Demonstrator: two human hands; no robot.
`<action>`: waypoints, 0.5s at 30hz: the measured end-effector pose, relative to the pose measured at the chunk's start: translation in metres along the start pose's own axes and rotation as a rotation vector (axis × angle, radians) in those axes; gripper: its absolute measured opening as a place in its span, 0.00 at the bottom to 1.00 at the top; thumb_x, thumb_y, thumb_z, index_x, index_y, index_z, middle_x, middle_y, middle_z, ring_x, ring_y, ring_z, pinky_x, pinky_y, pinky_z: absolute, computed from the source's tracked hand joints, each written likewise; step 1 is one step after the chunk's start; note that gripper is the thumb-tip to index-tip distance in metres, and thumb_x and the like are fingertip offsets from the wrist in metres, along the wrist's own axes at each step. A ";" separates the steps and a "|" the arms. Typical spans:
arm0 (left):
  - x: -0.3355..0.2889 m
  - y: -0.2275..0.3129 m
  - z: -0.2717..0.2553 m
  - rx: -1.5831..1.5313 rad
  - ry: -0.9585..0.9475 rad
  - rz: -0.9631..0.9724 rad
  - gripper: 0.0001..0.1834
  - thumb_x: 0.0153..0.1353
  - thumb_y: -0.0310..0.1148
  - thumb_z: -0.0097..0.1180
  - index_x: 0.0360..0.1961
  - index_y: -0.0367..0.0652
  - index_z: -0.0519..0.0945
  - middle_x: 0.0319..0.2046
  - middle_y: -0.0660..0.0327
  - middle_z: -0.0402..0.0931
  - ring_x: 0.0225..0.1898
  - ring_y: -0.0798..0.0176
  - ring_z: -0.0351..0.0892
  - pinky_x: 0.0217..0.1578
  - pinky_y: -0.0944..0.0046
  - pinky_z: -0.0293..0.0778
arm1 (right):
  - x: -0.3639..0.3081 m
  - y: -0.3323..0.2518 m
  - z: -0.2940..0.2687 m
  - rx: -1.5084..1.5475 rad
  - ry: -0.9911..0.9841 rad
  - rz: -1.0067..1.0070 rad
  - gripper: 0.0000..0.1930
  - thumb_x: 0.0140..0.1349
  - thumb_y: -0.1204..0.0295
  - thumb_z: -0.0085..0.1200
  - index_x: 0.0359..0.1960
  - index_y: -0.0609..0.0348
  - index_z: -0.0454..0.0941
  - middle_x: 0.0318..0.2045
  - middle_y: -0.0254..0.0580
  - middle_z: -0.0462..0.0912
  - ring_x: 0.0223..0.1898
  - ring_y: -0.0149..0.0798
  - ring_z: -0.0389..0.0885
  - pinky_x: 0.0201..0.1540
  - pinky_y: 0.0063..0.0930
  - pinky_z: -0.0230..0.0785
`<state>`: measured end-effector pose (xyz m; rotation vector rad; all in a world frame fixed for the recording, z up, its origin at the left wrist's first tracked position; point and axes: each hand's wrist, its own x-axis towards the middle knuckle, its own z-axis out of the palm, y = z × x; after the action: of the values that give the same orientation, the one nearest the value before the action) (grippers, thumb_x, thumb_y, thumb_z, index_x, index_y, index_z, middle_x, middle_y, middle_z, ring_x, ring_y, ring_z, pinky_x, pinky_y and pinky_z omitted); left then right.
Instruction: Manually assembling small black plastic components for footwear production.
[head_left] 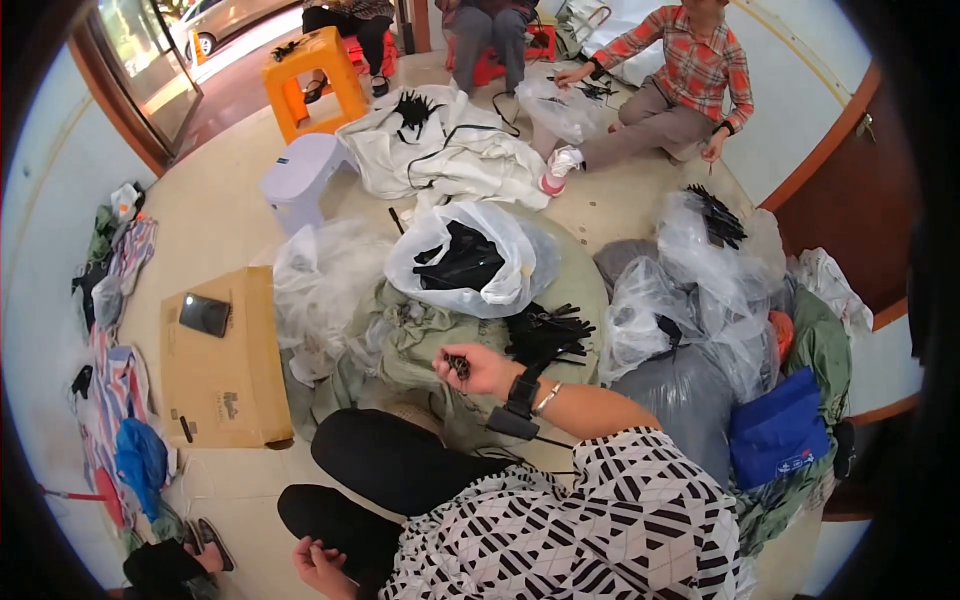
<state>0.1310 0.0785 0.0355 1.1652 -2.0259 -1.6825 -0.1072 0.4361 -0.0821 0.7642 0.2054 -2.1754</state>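
Note:
My right hand (478,370) is raised over a grey-green cloth (425,345), its fingers curled around a cluster of small dark metal pieces (458,366); their exact kind is too small to tell. Just beyond that hand lies a bundle of black strips (548,335). Farther off stands a white plastic bag (520,265) with black material (462,256) inside. Low in the picture, beside my black-trousered leg, my left hand (322,566) has its fingers bent in. Whatever it may hold is hidden.
A cardboard box (225,375) on the left carries a phone (204,314). Clear plastic bags (690,290), a grey sack (680,395) and a blue bag (780,430) crowd the right. Farther away are a lilac stool (305,175), an orange stool (315,75) and seated people (690,60).

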 end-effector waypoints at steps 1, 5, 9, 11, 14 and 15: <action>0.001 -0.009 -0.001 0.037 -0.017 0.004 0.12 0.61 0.26 0.46 0.45 0.36 0.74 0.35 0.57 0.76 0.27 0.68 0.74 0.25 0.69 0.72 | 0.003 -0.006 0.005 0.000 -0.040 -0.055 0.08 0.64 0.67 0.46 0.35 0.59 0.71 0.31 0.38 0.76 0.29 0.32 0.76 0.24 0.20 0.72; 0.005 -0.036 -0.009 0.135 -0.022 0.043 0.11 0.60 0.26 0.49 0.44 0.36 0.74 0.35 0.58 0.77 0.27 0.69 0.73 0.25 0.70 0.72 | 0.013 0.006 -0.002 -0.118 0.019 0.014 0.08 0.65 0.66 0.46 0.36 0.56 0.72 0.30 0.37 0.76 0.28 0.32 0.76 0.26 0.22 0.73; 0.011 -0.074 -0.023 0.026 0.041 0.064 0.07 0.62 0.25 0.47 0.41 0.39 0.73 0.29 0.64 0.72 0.20 0.76 0.68 0.18 0.77 0.66 | 0.045 0.027 0.002 -0.105 0.085 0.091 0.08 0.63 0.65 0.49 0.38 0.54 0.73 0.32 0.37 0.76 0.27 0.33 0.74 0.24 0.20 0.69; 0.010 -0.057 -0.015 0.042 0.025 0.016 0.08 0.62 0.26 0.47 0.41 0.39 0.73 0.30 0.63 0.72 0.21 0.75 0.69 0.18 0.76 0.66 | 0.053 0.022 0.013 -0.128 0.051 0.124 0.08 0.63 0.64 0.49 0.38 0.54 0.73 0.32 0.37 0.76 0.27 0.33 0.73 0.23 0.20 0.68; 0.003 -0.036 -0.010 -0.006 0.025 -0.015 0.07 0.61 0.26 0.48 0.41 0.39 0.73 0.30 0.63 0.73 0.20 0.75 0.69 0.19 0.77 0.66 | 0.073 0.026 0.068 -0.194 0.039 0.155 0.09 0.63 0.63 0.50 0.38 0.54 0.73 0.31 0.37 0.75 0.25 0.30 0.71 0.20 0.17 0.64; 0.000 -0.035 -0.008 -0.060 -0.011 0.001 0.06 0.61 0.26 0.48 0.40 0.39 0.73 0.29 0.63 0.74 0.19 0.75 0.69 0.19 0.78 0.65 | 0.076 0.023 0.078 -0.200 -0.010 0.161 0.09 0.64 0.63 0.49 0.38 0.54 0.72 0.29 0.36 0.74 0.24 0.29 0.69 0.20 0.16 0.62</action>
<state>0.1504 0.0722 0.0058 1.1368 -1.9675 -1.7409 -0.1633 0.3427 -0.0613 0.6341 0.3389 -1.9716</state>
